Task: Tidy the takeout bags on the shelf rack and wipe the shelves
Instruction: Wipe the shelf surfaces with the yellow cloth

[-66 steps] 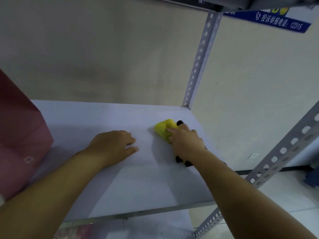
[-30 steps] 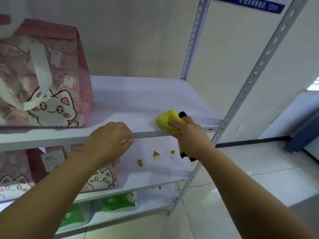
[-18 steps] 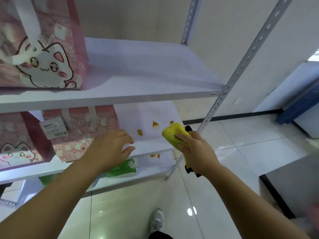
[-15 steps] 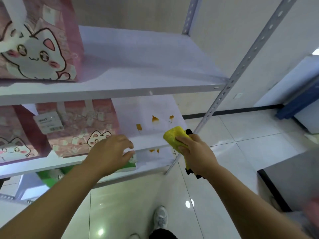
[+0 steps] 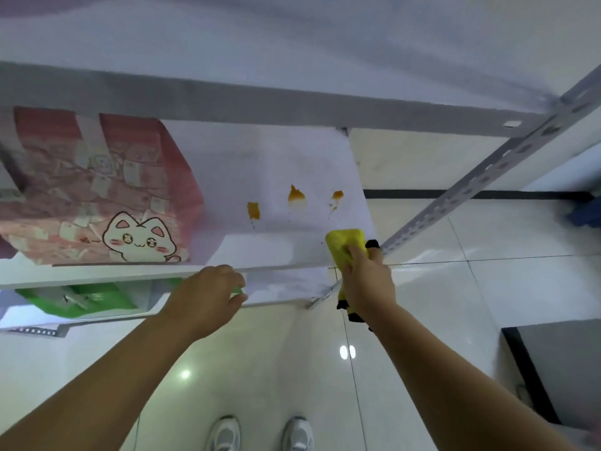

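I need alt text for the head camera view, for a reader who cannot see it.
A right hand presses a yellow cloth at the front edge of a white shelf with three orange stains. The left hand is at the shelf edge, near a pink cat bag.

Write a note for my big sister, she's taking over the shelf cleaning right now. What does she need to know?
Right hand: gripping the yellow cleaning cloth at the front right corner of the white middle shelf.
Left hand: empty, fingers curled at that shelf's front edge.
Pink cat-print takeout bag stands on the left of this shelf; a green bag sits on the shelf below.
Left: three orange sauce stains ahead of the cloth are unwiped.
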Action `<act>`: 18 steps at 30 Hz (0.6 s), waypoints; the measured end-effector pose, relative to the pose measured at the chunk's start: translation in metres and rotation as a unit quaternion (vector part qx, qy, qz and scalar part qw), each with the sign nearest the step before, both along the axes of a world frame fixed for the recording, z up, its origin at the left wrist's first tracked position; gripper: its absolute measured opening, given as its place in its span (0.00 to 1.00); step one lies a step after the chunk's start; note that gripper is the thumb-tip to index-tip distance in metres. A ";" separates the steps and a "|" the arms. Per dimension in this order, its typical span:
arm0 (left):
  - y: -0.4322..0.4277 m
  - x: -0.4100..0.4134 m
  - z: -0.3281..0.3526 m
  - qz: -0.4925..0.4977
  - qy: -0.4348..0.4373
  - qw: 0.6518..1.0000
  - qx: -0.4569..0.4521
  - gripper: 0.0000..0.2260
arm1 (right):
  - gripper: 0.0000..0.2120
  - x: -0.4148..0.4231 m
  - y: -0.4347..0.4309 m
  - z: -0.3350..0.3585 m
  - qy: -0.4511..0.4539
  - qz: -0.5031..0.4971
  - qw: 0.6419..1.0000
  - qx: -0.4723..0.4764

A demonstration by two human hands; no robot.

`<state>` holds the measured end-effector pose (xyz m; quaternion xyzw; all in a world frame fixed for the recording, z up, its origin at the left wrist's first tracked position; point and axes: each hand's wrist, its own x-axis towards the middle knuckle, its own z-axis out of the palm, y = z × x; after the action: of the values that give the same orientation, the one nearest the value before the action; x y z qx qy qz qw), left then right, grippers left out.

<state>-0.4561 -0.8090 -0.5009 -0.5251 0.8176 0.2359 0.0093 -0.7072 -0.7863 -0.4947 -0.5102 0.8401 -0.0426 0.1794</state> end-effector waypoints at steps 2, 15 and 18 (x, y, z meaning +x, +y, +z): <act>-0.002 -0.006 -0.017 0.022 0.004 1.000 0.003 0.13 | 0.18 -0.006 -0.018 -0.019 0.009 -0.016 1.000 0.015; -0.011 -0.021 -0.082 0.100 -0.045 0.989 -0.104 0.23 | 0.24 0.037 -0.047 -0.095 0.020 0.185 0.981 -0.049; -0.009 -0.016 -0.081 0.097 -0.056 0.985 -0.129 0.22 | 0.25 0.038 -0.042 -0.098 0.036 0.222 0.973 -0.047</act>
<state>-0.4718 -0.8175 -0.5823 -0.6110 0.7847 0.0985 -0.0352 -0.6688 -0.8283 -0.5931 -0.6932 0.7086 -0.0222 0.1297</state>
